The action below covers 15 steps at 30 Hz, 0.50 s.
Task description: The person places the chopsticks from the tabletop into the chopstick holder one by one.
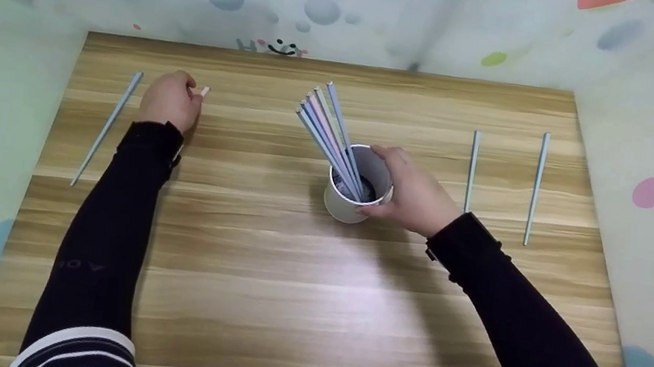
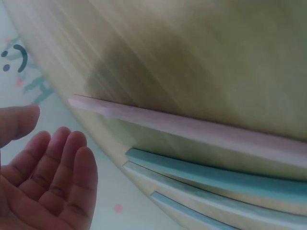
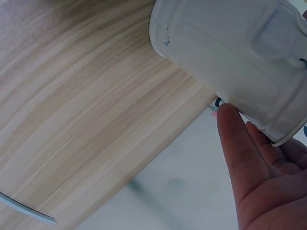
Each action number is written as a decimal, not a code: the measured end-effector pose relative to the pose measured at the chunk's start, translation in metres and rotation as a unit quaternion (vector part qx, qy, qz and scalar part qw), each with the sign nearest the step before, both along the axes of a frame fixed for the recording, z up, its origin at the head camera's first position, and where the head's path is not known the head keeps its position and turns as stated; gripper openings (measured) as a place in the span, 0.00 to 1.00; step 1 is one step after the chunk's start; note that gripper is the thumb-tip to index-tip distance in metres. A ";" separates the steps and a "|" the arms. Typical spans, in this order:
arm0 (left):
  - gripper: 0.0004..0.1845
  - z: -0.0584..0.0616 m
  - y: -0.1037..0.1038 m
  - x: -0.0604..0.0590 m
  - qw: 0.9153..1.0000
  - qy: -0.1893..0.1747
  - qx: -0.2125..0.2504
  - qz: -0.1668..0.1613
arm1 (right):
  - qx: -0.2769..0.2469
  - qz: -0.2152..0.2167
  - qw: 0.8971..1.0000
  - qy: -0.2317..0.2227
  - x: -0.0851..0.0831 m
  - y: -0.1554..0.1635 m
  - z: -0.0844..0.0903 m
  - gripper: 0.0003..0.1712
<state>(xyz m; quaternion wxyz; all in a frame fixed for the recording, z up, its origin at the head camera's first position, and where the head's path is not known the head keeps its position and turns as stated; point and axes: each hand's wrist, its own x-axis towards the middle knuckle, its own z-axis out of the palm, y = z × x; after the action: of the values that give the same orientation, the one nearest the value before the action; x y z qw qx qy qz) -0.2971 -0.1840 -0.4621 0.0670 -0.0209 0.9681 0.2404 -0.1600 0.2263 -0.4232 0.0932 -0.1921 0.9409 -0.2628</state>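
My right hand (image 1: 418,192) holds the white cup (image 1: 344,208) by its rim, thumb on the near side and fingers on the far side. Several blue, pink and pale chopsticks (image 1: 335,135) lean leftward inside it. The right wrist view shows fingers (image 3: 237,143) against the cup wall (image 3: 225,52). On the left, my left hand (image 1: 171,101) hovers beside a pale chopstick end (image 1: 205,91). Its fingers are loosely bent, thumb apart, in the left wrist view. There, a pink chopstick (image 2: 192,127), a teal one (image 2: 216,178) and paler ones lie on the table; hand and arm hide most from the head view.
A blue chopstick (image 1: 106,130) lies left of my left arm. Two more, a pale blue-green chopstick (image 1: 472,171) and a blue chopstick (image 1: 537,189), lie at the right. The wooden table (image 1: 253,304) meets patterned walls (image 1: 360,23) at the back and sides.
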 end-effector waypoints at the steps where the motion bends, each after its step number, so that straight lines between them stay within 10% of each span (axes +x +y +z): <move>1: 0.22 0.001 0.001 -0.001 1.000 -0.004 -0.004 -0.002 | 0.001 -0.001 1.000 -0.002 0.000 0.000 0.000 0.60; 15: 0.23 -0.010 0.002 -0.014 0.999 -0.012 -0.038 -0.006 | 0.003 0.003 1.000 0.010 -0.001 -0.001 -0.002 0.60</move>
<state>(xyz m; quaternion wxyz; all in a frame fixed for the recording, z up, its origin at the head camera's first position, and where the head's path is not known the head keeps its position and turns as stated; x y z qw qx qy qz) -0.3109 -0.1818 -0.4724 0.0795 -0.0202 0.9758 0.2026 -0.1611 0.2251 -0.4250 0.0852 -0.1970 0.9421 -0.2575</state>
